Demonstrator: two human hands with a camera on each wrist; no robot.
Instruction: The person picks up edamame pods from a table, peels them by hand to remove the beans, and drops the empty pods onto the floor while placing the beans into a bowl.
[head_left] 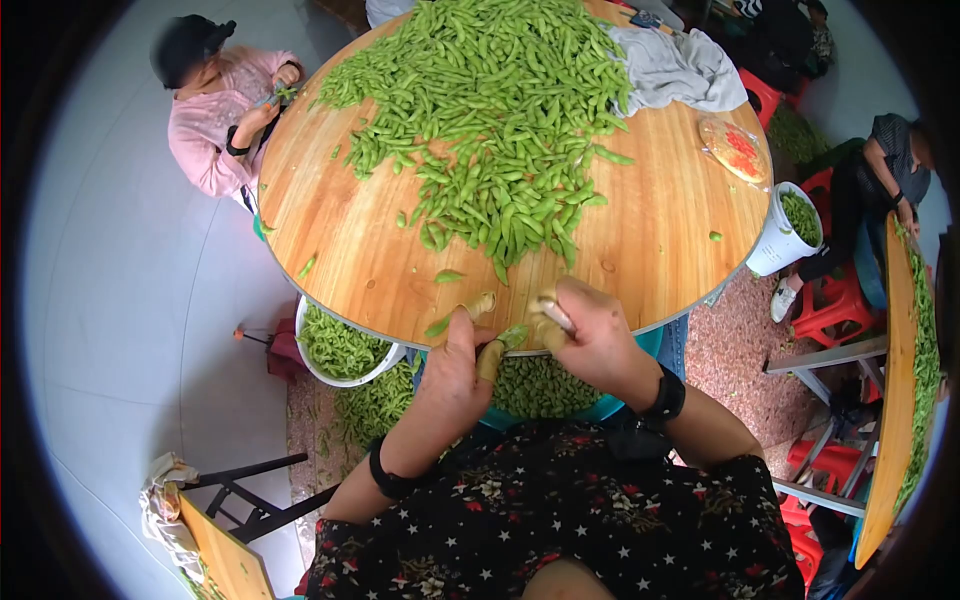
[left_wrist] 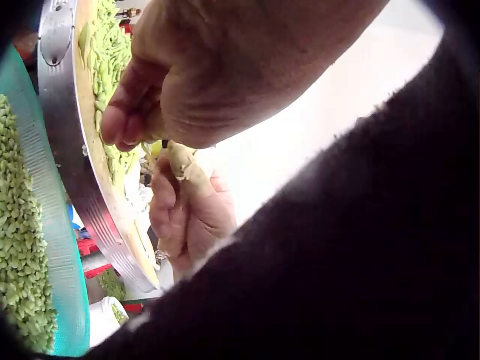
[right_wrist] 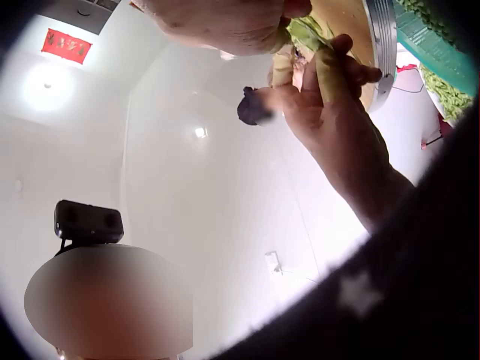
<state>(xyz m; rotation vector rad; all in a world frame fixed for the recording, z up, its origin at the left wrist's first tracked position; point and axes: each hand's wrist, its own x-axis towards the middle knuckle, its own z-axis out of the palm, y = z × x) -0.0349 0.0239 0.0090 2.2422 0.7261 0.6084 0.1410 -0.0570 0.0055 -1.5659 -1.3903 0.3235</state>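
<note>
A round wooden table carried a wide heap of green pods. At its near edge, above a teal basin, the left hand and right hand together pinched one pod.

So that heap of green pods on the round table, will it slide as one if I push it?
Probably not: the pod heap is loose, with strays lying apart on the wooden table, so pods would likely scatter. Each looks small and light, easy for fingers to pinch. Curved pods may roll slightly.
</note>
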